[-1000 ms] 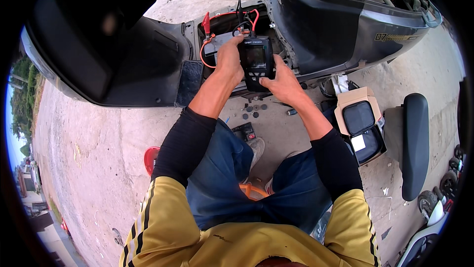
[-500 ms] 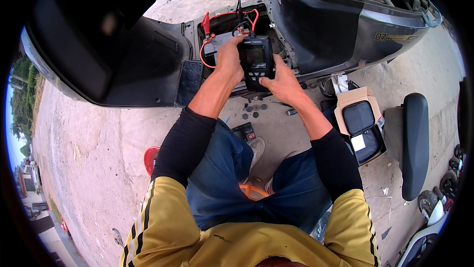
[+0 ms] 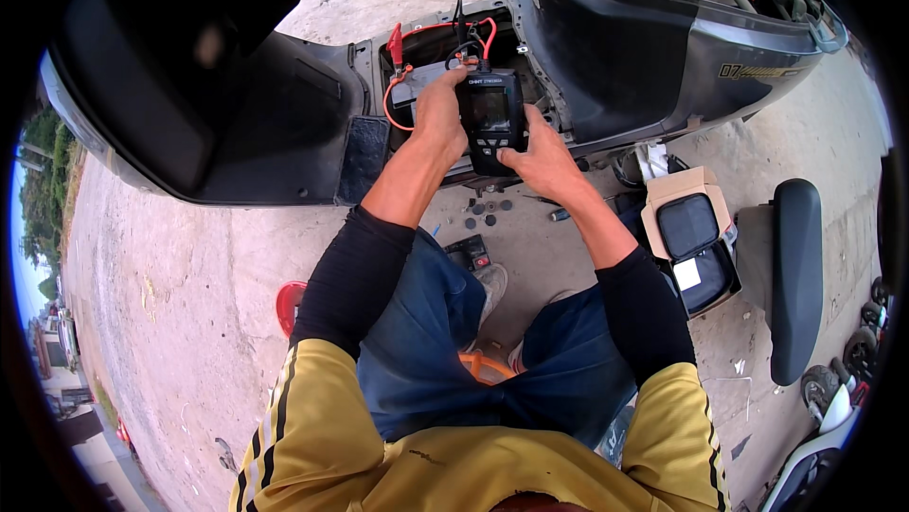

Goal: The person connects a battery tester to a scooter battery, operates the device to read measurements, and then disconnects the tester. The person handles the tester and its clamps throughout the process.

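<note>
holding a black handheld tester (image 3: 490,122) with a dark screen and grey buttons, left hand (image 3: 437,114) and right hand (image 3: 542,152) gripping its sides, over the scooter's open battery bay (image 3: 445,48), red and black leads attached.

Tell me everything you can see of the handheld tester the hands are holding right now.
The handheld tester is a black, plastic-looking unit with a dark screen above a few small buttons. It is upright, screen toward the camera, in front of the scooter's open floor compartment. The left hand grips its left edge, the right hand its lower right. Red and black leads run from its top into the compartment.
</note>
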